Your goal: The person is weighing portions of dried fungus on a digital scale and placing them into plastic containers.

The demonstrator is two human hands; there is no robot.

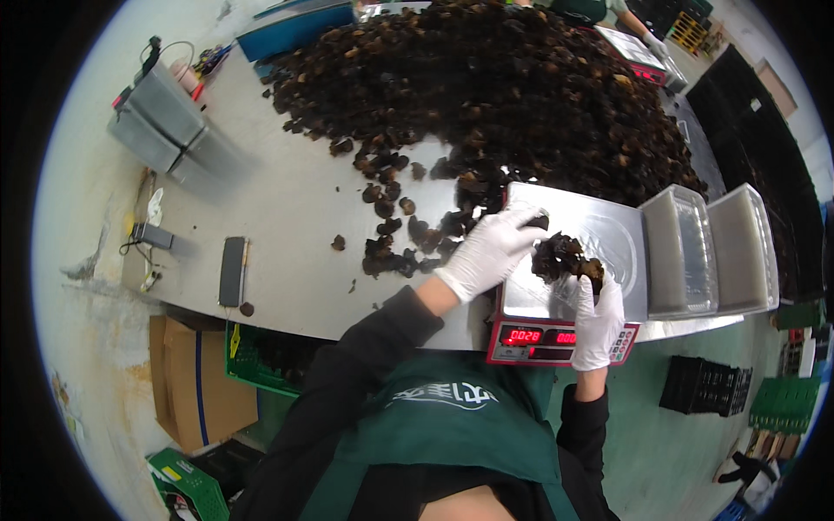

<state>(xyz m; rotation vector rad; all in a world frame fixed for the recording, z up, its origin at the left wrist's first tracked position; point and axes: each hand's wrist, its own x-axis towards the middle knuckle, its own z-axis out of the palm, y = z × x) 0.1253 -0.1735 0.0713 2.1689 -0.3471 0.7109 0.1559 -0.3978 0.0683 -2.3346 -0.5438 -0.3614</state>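
A red-framed digital scale [565, 300] with a shiny steel pan stands at the table's front edge, its red digits lit. On its pan lies a small clump of dark brown, curled wood ear mushrooms [556, 258]. My left hand [491, 250], in a white glove, reaches over the pan's left side; its fingertips pinch a dark mushroom piece [539, 222]. Gloved in white too, my right hand [599, 323] comes up over the scale's front right and grips a brownish mushroom piece [592, 271] at the clump's edge. Its palm covers part of the display.
A large heap of mushrooms [486, 87] spreads across the steel table [287, 286]. Clear plastic containers [680, 252] stand right of the scale, others [165, 122] at the far left. A phone-like dark slab [233, 271] lies left. Across the heap, another person's gloved hand [656, 45] is near a second scale [632, 52].
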